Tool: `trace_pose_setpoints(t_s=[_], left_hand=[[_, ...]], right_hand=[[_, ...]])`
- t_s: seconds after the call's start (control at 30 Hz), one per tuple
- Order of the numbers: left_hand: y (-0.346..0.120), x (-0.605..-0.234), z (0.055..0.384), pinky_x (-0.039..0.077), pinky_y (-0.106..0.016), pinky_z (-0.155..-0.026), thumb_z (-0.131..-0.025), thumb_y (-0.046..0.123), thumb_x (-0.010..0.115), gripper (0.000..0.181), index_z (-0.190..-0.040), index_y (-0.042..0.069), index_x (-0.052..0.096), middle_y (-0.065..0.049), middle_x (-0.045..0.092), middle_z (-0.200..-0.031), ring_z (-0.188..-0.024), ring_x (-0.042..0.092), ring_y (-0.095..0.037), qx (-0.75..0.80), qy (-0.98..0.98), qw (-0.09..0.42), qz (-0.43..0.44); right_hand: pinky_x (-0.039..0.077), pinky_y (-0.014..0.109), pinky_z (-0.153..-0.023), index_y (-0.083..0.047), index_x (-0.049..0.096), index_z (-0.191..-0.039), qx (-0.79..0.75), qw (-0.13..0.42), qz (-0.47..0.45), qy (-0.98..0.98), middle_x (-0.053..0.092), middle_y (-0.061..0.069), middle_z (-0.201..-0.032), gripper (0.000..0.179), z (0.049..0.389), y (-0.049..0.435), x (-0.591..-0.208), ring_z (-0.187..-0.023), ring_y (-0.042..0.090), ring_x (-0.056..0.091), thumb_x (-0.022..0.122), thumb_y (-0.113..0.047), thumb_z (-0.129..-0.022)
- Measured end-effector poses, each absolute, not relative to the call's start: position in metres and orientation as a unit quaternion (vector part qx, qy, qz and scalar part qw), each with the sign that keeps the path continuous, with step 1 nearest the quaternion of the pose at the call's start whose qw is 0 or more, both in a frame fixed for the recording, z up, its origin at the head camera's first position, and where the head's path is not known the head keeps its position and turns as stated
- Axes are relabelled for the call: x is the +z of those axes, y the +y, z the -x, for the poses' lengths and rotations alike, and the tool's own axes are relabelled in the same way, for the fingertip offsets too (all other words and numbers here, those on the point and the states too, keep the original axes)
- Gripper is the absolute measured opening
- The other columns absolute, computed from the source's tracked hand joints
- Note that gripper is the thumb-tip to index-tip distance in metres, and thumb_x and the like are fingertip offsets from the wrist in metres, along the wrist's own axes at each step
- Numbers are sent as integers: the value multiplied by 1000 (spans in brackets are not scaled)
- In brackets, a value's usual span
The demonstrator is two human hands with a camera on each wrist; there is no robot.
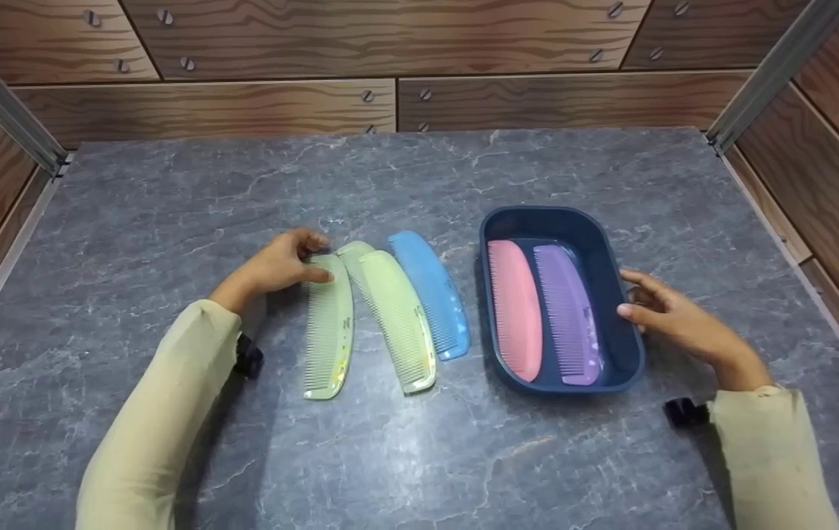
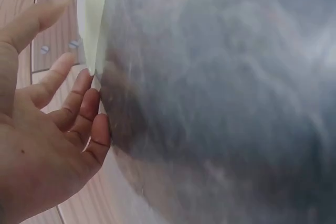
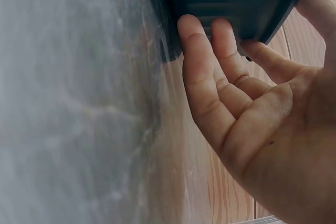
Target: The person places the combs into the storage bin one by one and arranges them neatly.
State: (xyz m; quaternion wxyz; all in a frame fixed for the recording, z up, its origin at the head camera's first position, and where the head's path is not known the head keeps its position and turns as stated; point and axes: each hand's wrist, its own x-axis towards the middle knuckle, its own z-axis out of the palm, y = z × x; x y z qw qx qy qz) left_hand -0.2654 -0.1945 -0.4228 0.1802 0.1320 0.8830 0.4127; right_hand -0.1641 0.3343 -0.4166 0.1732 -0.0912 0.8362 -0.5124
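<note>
My left hand (image 1: 277, 261) is at the top end of the leftmost pale green comb (image 1: 330, 331), its thumb over the teeth and its fingers just beyond the tip. In the left wrist view, the thumb stands apart from a pale green comb edge (image 2: 94, 24), with fingertips low by the table. Two more pale green combs (image 1: 397, 316) overlap to the right, beside a blue comb (image 1: 430, 294). A pink comb (image 1: 515, 309) and a purple comb (image 1: 568, 316) lie inside a dark blue box (image 1: 537, 215). Against its right wall rests my right hand (image 1: 673, 316), thumb at the rim, fingers outside.
All of this is on a grey marbled table (image 1: 316, 177). Wood-patterned panels (image 1: 390, 37) rise behind it and at both sides, with metal rails (image 1: 780, 73) at the corners. A small black device (image 1: 684, 414) sits by the right cuff.
</note>
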Motion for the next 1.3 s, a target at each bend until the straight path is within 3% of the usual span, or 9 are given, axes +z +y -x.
trace_pose_setpoints(t_s=[0.27,0.57,0.87,1.3], left_hand=[[-201,-418,263,37,-43,-99,-76,18,77,61,-131,0,55,-20,47,-126,-110,44,-30,338,909,205,-131],[-203,-413,258,38,-50,-103,-74,15,78,65,-133,1,55,-22,47,-125,-117,48,-37,298,922,185,-165],[-204,-414,256,36,-50,-104,-74,16,79,61,-129,2,57,-22,48,-127,-116,45,-37,294,925,183,-159],[-203,-412,258,31,-51,-108,-73,17,77,62,-127,-1,52,-23,46,-129,-120,41,-36,286,924,206,-148]], right_hand=[[53,24,-77,2,24,-148,-518,179,88,832,58,-7,-109,59,164,335,-417,-94,4,61,52,-15,-99],[54,24,-78,3,23,-148,-513,177,79,836,57,-9,-111,61,164,335,-417,-95,3,62,53,-17,-99],[51,21,-78,3,21,-150,-493,176,80,848,54,-1,-115,63,164,336,-414,-95,0,58,52,-17,-99],[52,23,-78,4,23,-148,-509,172,85,839,56,-8,-111,60,164,334,-417,-95,1,59,52,-15,-99]])
